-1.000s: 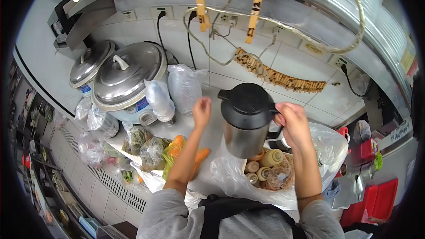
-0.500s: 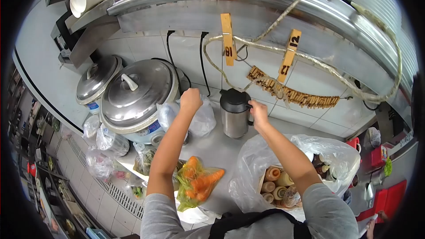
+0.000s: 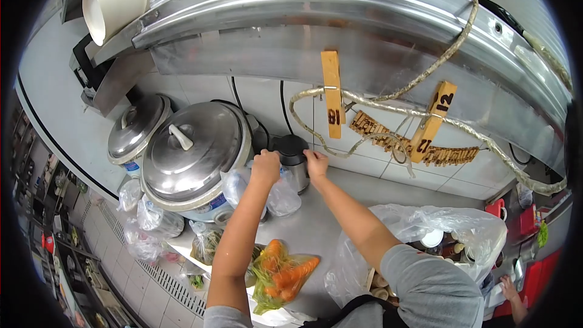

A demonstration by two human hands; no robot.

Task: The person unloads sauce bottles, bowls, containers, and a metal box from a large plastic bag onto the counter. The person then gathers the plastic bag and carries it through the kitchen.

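Note:
A steel jug with a black lid (image 3: 291,147) stands upright at the back of the steel counter, against the tiled wall. My right hand (image 3: 316,164) is closed at the jug's right side, where its handle is. Just left of the jug, my left hand (image 3: 265,167) is closed, with its fingers curled above a clear plastic bag (image 3: 284,197); what it holds, if anything, is hidden. A large rice cooker (image 3: 193,152) sits left of my left hand. Nearer to me lie carrots in a yellow-green bag (image 3: 282,273).
A second cooker (image 3: 138,124) stands at the left. A big plastic bag (image 3: 437,225) with bottles fills the right side. Numbered wooden clips (image 3: 332,94) hang on a cord under the steel shelf (image 3: 243,42). Another person's hand (image 3: 509,288) shows at the lower right.
The jug has moved from above the bottles, held in my right hand, back and left to the wall. My left hand has come close beside it. The view has shifted too.

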